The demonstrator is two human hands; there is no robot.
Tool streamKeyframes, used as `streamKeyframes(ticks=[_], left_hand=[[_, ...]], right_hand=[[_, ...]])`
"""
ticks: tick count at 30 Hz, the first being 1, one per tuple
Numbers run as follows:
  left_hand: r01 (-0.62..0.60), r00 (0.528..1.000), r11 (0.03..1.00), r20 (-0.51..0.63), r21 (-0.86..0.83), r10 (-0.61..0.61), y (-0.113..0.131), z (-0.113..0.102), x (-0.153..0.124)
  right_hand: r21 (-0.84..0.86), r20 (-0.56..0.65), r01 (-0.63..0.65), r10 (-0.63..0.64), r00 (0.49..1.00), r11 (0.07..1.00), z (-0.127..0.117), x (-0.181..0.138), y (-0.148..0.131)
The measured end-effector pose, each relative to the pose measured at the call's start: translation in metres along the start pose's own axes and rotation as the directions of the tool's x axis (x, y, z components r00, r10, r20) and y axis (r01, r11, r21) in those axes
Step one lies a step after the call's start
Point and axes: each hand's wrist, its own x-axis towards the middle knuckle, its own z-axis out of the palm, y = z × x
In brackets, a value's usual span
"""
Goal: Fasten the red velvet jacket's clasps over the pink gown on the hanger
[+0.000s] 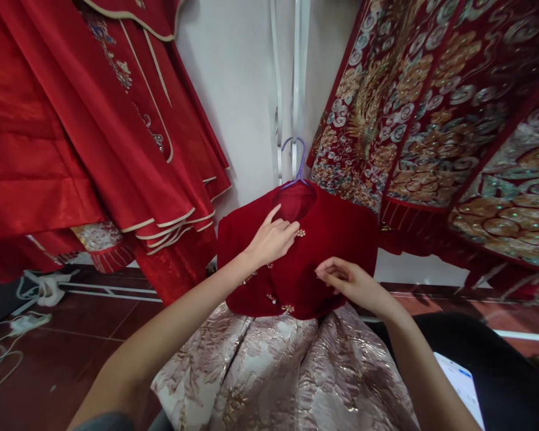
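A dark red velvet jacket hangs on a purple hanger against the white wall, over a pale pink and gold brocade skirt. My left hand rests on the jacket's upper front, its fingers curled by a small gold button below the collar. My right hand is lower and to the right, with its fingers pinched on the velvet near the front opening. More gold buttons run down toward the hem.
Red satin robes with cream piping hang at the left. Heavy embroidered red and gold garments hang at the right. White cables and a power strip lie on the dark red floor. A phone screen shows at lower right.
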Motion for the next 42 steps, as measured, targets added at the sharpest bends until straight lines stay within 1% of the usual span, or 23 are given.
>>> streamKeyframes(ticks=[2, 4, 5, 6, 7, 9, 10, 11, 13, 16, 18, 19, 22, 24, 26, 27, 29, 31, 33, 35, 37, 39, 42], left_hand=[[-0.027, 0.999, 0.999, -0.018, 0.047, 0.028, -0.002, 0.000, 0.001], [-0.048, 0.999, 0.989, -0.017, 0.143, 0.051, -0.004, 0.001, 0.003], [-0.041, 0.999, 0.979, -0.001, 0.198, 0.042, -0.005, 0.002, 0.005], [-0.024, 0.999, 0.966, 0.034, 0.258, 0.016, -0.006, 0.004, 0.006], [-0.003, 0.997, 0.950, 0.079, 0.313, -0.022, -0.008, 0.006, 0.007], [0.028, 0.981, 0.916, 0.164, 0.401, -0.101, -0.011, 0.009, 0.008], [0.035, 0.973, 0.903, 0.194, 0.428, -0.130, -0.012, 0.009, 0.008], [0.038, 0.967, 0.894, 0.210, 0.446, -0.146, -0.012, 0.008, 0.008], [0.024, 0.968, 0.882, 0.209, 0.470, -0.138, -0.010, 0.001, 0.005], [-0.076, 0.975, 0.844, 0.215, 0.531, -0.048, -0.007, -0.022, -0.004], [-0.133, 0.976, 0.801, 0.219, 0.583, 0.002, -0.008, -0.038, -0.011], [-0.138, 0.975, 0.774, 0.223, 0.618, -0.005, -0.011, -0.045, -0.014], [-0.077, 0.967, 0.627, 0.212, 0.775, -0.144, -0.018, -0.057, -0.018], [-0.005, 0.953, 0.471, 0.147, 0.882, -0.264, -0.021, -0.061, -0.017], [0.057, 0.939, 0.352, 0.070, 0.934, -0.337, -0.019, -0.062, -0.017], [0.089, 0.937, 0.323, 0.031, 0.942, -0.348, -0.017, -0.063, -0.017], [0.163, 0.947, 0.315, -0.059, 0.935, -0.315, -0.014, -0.062, -0.020], [0.250, 0.953, 0.333, -0.170, 0.909, -0.253, -0.014, -0.058, -0.024], [0.315, 0.941, 0.343, -0.243, 0.885, -0.236, -0.018, -0.052, -0.028], [0.348, 0.926, 0.343, -0.264, 0.872, -0.269, -0.026, -0.044, -0.029], [0.370, 0.914, 0.337, -0.275, 0.866, -0.297, -0.036, -0.035, -0.027], [0.392, 0.905, 0.334, -0.295, 0.857, -0.306, -0.045, -0.028, -0.024], [0.411, 0.903, 0.368, -0.316, 0.834, -0.291, -0.053, -0.028, -0.020]], right_hand=[[-0.061, -0.193, 0.015, -0.027, 0.981, 0.998, 0.001, 0.008, -0.006], [-0.067, -0.363, 0.103, -0.121, 0.924, 0.992, 0.007, 0.021, -0.021], [-0.044, -0.414, 0.175, -0.177, 0.893, 0.984, 0.012, 0.030, -0.030], [0.010, -0.419, 0.264, -0.236, 0.877, 0.965, 0.019, 0.039, -0.039], [0.083, -0.383, 0.328, -0.274, 0.882, 0.941, 0.026, 0.049, -0.046], [0.209, -0.195, 0.315, -0.276, 0.941, 0.926, 0.041, 0.066, -0.054], [0.210, -0.161, 0.286, -0.255, 0.953, 0.935, 0.047, 0.072, -0.054], [0.173, -0.165, 0.253, -0.225, 0.960, 0.952, 0.051, 0.076, -0.051], [0.009, -0.253, 0.170, -0.162, 0.954, 0.985, 0.053, 0.075, -0.038], [-0.236, -0.389, 0.052, -0.144, 0.910, 0.970, 0.035, 0.062, -0.015], [-0.358, -0.418, 0.044, -0.202, 0.886, 0.933, 0.013, 0.054, -0.003], [-0.414, -0.421, 0.048, -0.238, 0.875, 0.909, 0.002, 0.052, 0.000], [-0.561, -0.433, 0.023, -0.317, 0.844, 0.827, -0.032, 0.055, 0.005], [-0.634, -0.443, -0.006, -0.357, 0.822, 0.773, -0.049, 0.060, 0.002], [-0.679, -0.421, 0.008, -0.399, 0.814, 0.734, -0.061, 0.062, -0.003], [-0.692, -0.400, 0.031, -0.419, 0.815, 0.721, -0.064, 0.060, -0.005], [-0.714, -0.367, 0.059, -0.445, 0.817, 0.697, -0.066, 0.055, -0.007], [-0.748, -0.371, 0.006, -0.425, 0.826, 0.664, -0.063, 0.049, -0.003], [-0.774, -0.410, -0.131, -0.332, 0.850, 0.620, -0.057, 0.044, 0.002], [-0.776, -0.444, -0.265, -0.198, 0.874, 0.573, -0.052, 0.042, 0.007], [-0.773, -0.456, -0.343, -0.093, 0.885, 0.534, -0.048, 0.045, 0.009], [-0.771, -0.458, -0.380, -0.030, 0.888, 0.512, -0.048, 0.049, 0.007], [-0.753, -0.499, -0.438, 0.007, 0.866, 0.492, -0.052, 0.056, 0.002]])
